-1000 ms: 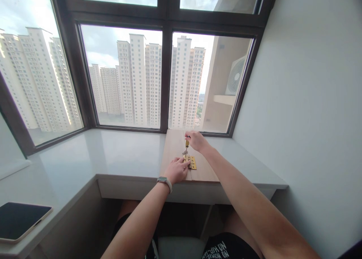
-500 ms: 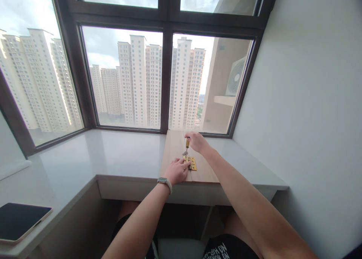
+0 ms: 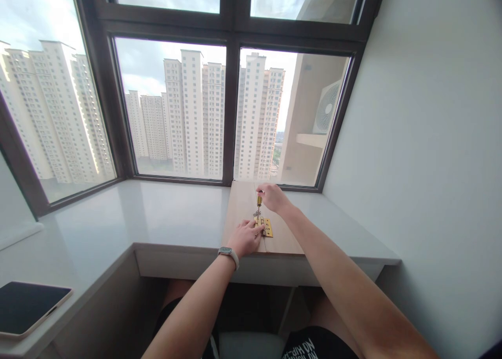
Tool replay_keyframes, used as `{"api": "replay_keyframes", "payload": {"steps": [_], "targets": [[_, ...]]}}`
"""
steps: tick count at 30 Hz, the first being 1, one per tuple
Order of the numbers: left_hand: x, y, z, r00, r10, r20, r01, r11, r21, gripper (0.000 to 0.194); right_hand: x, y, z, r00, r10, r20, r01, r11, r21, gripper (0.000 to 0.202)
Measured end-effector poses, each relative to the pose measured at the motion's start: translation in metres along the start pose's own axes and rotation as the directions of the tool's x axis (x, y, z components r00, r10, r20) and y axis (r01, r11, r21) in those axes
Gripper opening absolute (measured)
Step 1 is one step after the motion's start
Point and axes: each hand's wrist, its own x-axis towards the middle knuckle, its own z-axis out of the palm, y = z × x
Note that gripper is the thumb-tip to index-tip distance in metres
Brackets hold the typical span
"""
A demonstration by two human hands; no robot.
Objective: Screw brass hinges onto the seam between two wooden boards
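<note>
My right hand is closed round the yellow handle of a screwdriver, which stands nearly upright with its shaft pointing down. The tip meets the left part of a brass-coloured hinge lying on wooden boards. My left hand lies with its fingers stretched out and apart over the hinge's left side, pressing on it and partly covering it. Small metal pieces, probably screws, lie just behind the hinge; their exact shape is too small to tell.
The boards rest on a white window-sill counter, whose front edge runs just before my hands. A dark-screened tablet lies at the lower left. Large windows stand behind the counter, and a white wall rises on the right.
The screwdriver's handle tilts very slightly differently in my right hand. My left hand and the hinge stay in place; the whole view has shifted a touch.
</note>
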Motion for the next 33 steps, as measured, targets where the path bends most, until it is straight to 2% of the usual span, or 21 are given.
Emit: {"api": "replay_keyframes", "payload": {"steps": [8,21,33], "targets": [[0.001,-0.002,0.004,1.000,0.011,-0.018,-0.011,1.000,0.001,0.045,0.001,-0.001,0.002,1.000,0.002,0.018,-0.002,1.000,-0.006,0.023],[0.001,0.000,0.003,1.000,0.008,-0.018,-0.008,1.000,0.000,0.045,-0.004,-0.006,0.002,0.998,0.038,-0.040,-0.040,0.997,-0.060,0.005],[0.000,0.004,-0.005,1.000,-0.017,0.023,0.017,1.000,0.004,0.046,-0.001,-0.004,0.003,0.999,-0.002,0.035,0.002,1.000,-0.012,0.023]]}}
